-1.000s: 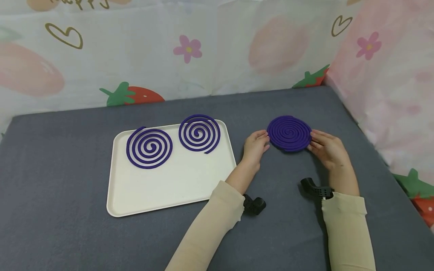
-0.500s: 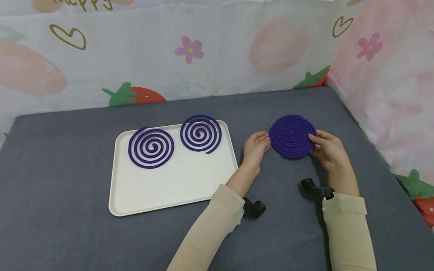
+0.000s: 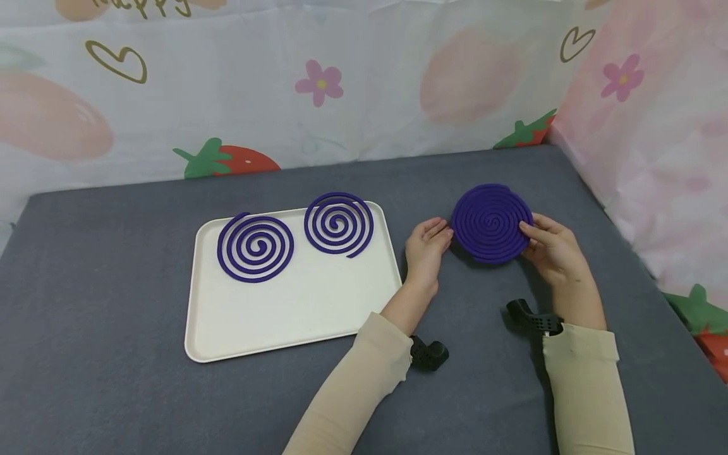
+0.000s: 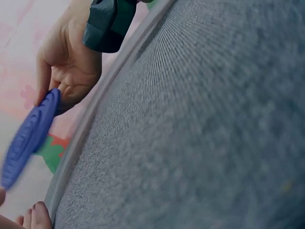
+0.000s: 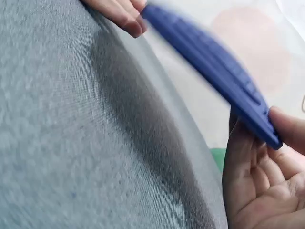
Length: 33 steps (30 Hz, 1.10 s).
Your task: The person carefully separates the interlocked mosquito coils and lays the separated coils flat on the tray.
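Looking light, brittle, the disc [image 3: 492,224] is best rim-held: pinched at three o'clock by the right grip [image 3: 553,254], the left grip [image 3: 425,251] straight-fingered at nine.

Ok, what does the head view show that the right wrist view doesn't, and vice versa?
Only head: the tray, the left spiral and right spiral on it, and the round face of the coil.
Only right wrist: the coil edge-on, backdrop showing between it and the table.
Both: the right hand pinching the coil, the left hand, table and backdrop.
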{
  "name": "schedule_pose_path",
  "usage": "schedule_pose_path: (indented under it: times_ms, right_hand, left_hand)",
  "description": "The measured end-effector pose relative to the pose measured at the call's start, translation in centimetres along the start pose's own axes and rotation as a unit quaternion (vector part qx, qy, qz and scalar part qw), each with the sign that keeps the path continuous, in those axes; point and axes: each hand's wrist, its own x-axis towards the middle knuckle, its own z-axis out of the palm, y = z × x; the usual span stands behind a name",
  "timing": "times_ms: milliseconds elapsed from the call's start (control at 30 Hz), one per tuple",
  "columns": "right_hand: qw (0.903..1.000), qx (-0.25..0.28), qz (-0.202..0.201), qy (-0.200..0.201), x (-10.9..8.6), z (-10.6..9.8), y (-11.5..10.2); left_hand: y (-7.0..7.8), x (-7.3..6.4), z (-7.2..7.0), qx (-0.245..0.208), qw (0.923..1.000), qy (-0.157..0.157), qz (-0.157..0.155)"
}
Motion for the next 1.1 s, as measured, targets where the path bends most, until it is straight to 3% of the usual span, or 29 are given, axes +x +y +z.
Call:
schedule_pose_path:
  times_ms: [67, 300, 567, 1100]
  right_hand:
    - [0.9999, -0.001, -0.007, -0.015, 0.0, 0.1, 0.1]
    - [0.9967, -0.014, -0.013, -0.079, 0.1, 1.1, 0.7]
    - [0.9941, -0.032, 0.021, -0.101, 0.1, 1.9, 1.4]
    - [0.9890, -0.056, 0.042, -0.130, 0.1, 2.8, 2.3]
  left_hand:
    - [0.0, -0.1, 0.0, -0.009, 0.9999, -0.006, -0.003]
    - [0.0, -0.3, 0.0, -0.049, 0.9934, -0.089, -0.053]
    - [0.1, -0.5, -0.3, -0.055, 0.9931, -0.083, -0.061]
    - [1.3, -1.4, -1.9, -0.068, 0.9893, -0.123, -0.040]
